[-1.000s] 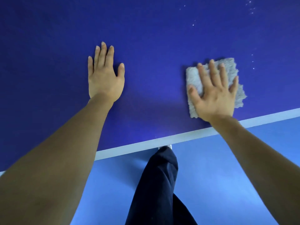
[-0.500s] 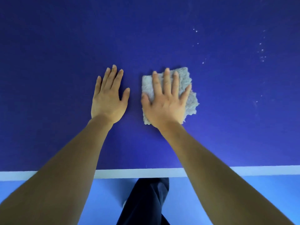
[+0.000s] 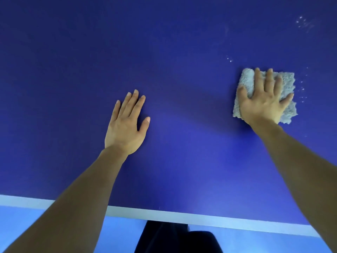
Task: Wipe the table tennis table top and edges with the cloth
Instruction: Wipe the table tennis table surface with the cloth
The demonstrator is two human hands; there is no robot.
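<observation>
Cloth (image 3: 287, 80) is pressed flat on the blue worktop (image 3: 182, 52) under the right grip (image 3: 262, 105), fingers (image 3: 269, 78) spread straight; the left grip (image 3: 125, 125) is laid flat, empty. White specks (image 3: 302, 92) just beside the cloth could be scattered, not gathered, by a hasty sweep.

A dark trouser leg (image 3: 175, 238) stands at the bottom middle, cut off by the lower border. A light blue floor (image 3: 273, 244) spreads to both sides of the trouser leg. Small white specks (image 3: 302, 92) lie scattered well above and to the right of the trouser leg, some clustered higher up.
</observation>
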